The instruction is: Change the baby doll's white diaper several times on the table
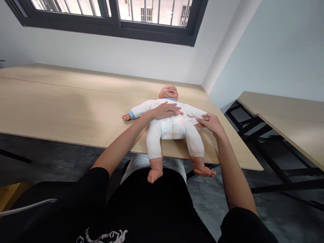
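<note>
A baby doll (168, 116) lies on its back on a light wood table (76, 101), head away from me, its lower legs and bare feet hanging over the near edge. It wears a white long-sleeved garment with blue trim, open over a printed white diaper (172, 129). My left hand (164, 111) rests flat on the doll's chest, fingers spread. My right hand (209, 123) pinches a white flap (194, 120) of the garment at the doll's side, between thumb and fingers.
A second light wood table (278, 113) with a black metal frame stands to the right, beyond a gap. A dark floor lies below. A barred window (111, 17) is set in the wall beyond the far table edge.
</note>
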`<state>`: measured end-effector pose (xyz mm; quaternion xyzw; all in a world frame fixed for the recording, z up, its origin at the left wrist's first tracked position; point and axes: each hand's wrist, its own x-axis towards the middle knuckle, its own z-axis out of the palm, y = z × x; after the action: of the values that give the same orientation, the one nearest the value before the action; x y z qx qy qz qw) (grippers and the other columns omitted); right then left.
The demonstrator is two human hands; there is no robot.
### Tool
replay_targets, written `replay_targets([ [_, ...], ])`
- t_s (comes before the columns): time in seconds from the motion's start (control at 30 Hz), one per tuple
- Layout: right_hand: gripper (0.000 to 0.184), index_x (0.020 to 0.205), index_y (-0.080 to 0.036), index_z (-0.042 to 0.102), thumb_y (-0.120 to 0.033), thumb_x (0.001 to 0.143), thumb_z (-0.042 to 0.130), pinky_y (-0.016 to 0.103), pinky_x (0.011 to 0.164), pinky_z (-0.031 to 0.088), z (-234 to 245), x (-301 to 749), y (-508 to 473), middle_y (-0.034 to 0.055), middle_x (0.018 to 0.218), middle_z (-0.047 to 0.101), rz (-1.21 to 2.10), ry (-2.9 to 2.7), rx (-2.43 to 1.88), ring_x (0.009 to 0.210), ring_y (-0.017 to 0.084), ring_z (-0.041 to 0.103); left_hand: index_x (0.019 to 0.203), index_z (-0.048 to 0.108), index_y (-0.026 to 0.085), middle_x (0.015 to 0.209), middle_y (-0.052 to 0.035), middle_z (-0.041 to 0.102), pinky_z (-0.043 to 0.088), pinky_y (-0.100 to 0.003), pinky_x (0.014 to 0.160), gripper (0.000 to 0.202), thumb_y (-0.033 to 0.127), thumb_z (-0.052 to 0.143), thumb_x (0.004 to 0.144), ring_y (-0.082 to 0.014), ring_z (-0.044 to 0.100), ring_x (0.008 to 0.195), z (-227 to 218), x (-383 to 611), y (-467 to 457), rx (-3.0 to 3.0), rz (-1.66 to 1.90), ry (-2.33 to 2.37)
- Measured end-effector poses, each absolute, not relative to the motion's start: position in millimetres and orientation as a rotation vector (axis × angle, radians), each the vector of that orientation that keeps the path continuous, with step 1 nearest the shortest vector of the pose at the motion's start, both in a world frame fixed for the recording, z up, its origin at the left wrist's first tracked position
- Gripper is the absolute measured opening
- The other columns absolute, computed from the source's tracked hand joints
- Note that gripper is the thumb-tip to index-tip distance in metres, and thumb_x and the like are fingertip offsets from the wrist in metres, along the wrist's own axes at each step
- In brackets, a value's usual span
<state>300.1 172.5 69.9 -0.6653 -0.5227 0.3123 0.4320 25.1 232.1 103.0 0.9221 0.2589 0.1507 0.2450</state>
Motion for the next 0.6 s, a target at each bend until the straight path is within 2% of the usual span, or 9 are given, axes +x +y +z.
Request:
replay_targets([
  [0.13, 0.025, 0.087, -0.015, 0.058, -0.016, 0.080, 0.082, 0.023, 0.055, 0.056, 74, 303, 171, 0.0019, 0.063, 0.065, 0.936, -1.163, -1.613, 0.053, 0.014, 0.062, 0.136, 0.063, 0.031, 0.161, 0.0004, 0.042, -0.002, -0.059, 0.126, 0.042, 0.044, 0.035, 0.108, -0.0235, 0.022, 0.157, 99, 25, 236, 2.517, 0.409, 0.711],
  [0.3, 0.019, 0.085, -0.017, 0.058, -0.025, 0.087, 0.075, 0.021, 0.054, 0.053, 69, 294, 172, 0.0062, 0.072, 0.070, 1.002, -1.328, -1.700, 0.061, 0.016, 0.066, 0.136, 0.063, 0.031, 0.160, 0.0005, 0.043, -0.002, -0.057, 0.126, 0.042, 0.045, 0.036, 0.107, -0.0229, 0.023, 0.156, 96, 26, 238, 2.509, 0.427, 0.714],
  [0.37, 0.019, 0.087, -0.017, 0.062, -0.026, 0.081, 0.077, 0.021, 0.059, 0.053, 67, 284, 171, 0.0066, 0.081, 0.074, 1.057, -1.435, -1.630, 0.072, 0.018, 0.069, 0.136, 0.063, 0.031, 0.160, 0.0000, 0.044, -0.002, -0.057, 0.126, 0.042, 0.045, 0.036, 0.107, -0.0232, 0.023, 0.156, 97, 26, 237, 2.508, 0.432, 0.716],
  [0.47, 0.029, 0.092, -0.018, 0.066, -0.028, 0.069, 0.080, 0.024, 0.068, 0.056, 63, 270, 170, 0.0057, 0.094, 0.076, 1.196, -1.473, -1.445, 0.087, 0.022, 0.070, 0.137, 0.063, 0.029, 0.160, -0.0012, 0.044, -0.002, -0.057, 0.126, 0.043, 0.045, 0.035, 0.107, -0.0236, 0.022, 0.156, 98, 25, 235, 2.507, 0.439, 0.710],
  [0.6, 0.031, 0.087, -0.016, 0.067, -0.026, 0.060, 0.080, 0.025, 0.065, 0.054, 58, 271, 177, 0.0049, 0.085, 0.074, 1.199, -1.366, -1.421, 0.076, 0.020, 0.068, 0.137, 0.062, 0.028, 0.159, -0.0017, 0.045, -0.001, -0.055, 0.126, 0.046, 0.045, 0.033, 0.107, -0.0235, 0.023, 0.156, 101, 25, 230, 2.517, 0.443, 0.726],
])
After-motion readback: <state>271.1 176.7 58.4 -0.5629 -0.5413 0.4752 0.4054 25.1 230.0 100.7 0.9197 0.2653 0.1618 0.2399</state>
